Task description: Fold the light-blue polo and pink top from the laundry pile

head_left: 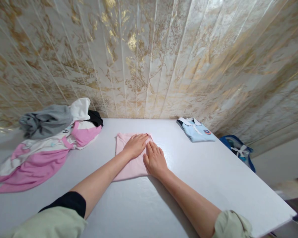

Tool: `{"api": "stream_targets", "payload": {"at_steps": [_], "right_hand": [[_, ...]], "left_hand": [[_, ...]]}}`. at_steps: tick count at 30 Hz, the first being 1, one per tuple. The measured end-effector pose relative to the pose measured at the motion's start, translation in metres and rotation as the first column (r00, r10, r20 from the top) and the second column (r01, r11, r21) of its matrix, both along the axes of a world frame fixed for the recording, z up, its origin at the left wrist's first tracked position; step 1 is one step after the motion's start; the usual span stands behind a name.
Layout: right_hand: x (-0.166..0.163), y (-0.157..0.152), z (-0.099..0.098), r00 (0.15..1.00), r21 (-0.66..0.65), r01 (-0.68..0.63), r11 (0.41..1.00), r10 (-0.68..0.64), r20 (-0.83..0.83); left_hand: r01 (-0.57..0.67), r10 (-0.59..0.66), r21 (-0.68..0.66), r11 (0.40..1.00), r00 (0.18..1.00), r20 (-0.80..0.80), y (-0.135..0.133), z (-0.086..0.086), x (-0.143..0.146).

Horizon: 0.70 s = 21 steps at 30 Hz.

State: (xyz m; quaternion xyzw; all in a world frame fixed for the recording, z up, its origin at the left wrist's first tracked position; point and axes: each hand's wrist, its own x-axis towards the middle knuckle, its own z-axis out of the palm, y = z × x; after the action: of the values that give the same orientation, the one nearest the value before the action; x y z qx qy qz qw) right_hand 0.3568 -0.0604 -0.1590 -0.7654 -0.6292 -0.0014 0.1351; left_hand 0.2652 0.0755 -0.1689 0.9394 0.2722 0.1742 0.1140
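A light pink garment (130, 168), folded into a rough rectangle, lies flat on the white table (109, 205) in front of me. My left hand (137, 145) rests across its upper part, fingers stretched out toward the top right corner. Along the right edge of the cloth lies my right hand (156, 159), palm down with its fingers extended, close beside the left fingertips. Both hands press on the fabric without gripping it. They cover part of the garment's right side and upper edge.
A loose heap on the left holds a grey garment (47, 120), a white-and-pink one (44, 162) and a black piece (95, 118). At the back right sits a folded light blue shirt (196, 130). Beyond the right edge is a blue-trimmed bag (239, 150). A patterned curtain (139, 66) hangs behind.
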Motion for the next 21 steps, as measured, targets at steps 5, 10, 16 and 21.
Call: {"api": "stream_targets", "payload": {"at_steps": [5,10,16,21], "right_hand": [[0.000,0.003,-0.002,0.999,-0.019,0.050,0.999,-0.050,0.003],[-0.001,0.002,0.000,1.000,-0.038,0.024,0.999,-0.024,0.002],[0.000,0.001,0.002,1.000,-0.050,0.001,0.999,-0.001,0.006],[0.000,0.001,0.001,1.000,-0.023,0.020,1.000,-0.020,0.008]], "left_hand": [[-0.128,0.139,-0.077,0.989,0.978,0.153,0.008,0.004,0.007],[-0.240,0.296,-0.306,0.921,0.943,0.154,0.016,0.012,0.033],[-0.264,0.350,-0.398,0.878,0.923,0.159,0.023,0.003,0.052],[-0.251,0.334,-0.354,0.901,0.922,0.194,0.024,-0.002,0.047]]}}
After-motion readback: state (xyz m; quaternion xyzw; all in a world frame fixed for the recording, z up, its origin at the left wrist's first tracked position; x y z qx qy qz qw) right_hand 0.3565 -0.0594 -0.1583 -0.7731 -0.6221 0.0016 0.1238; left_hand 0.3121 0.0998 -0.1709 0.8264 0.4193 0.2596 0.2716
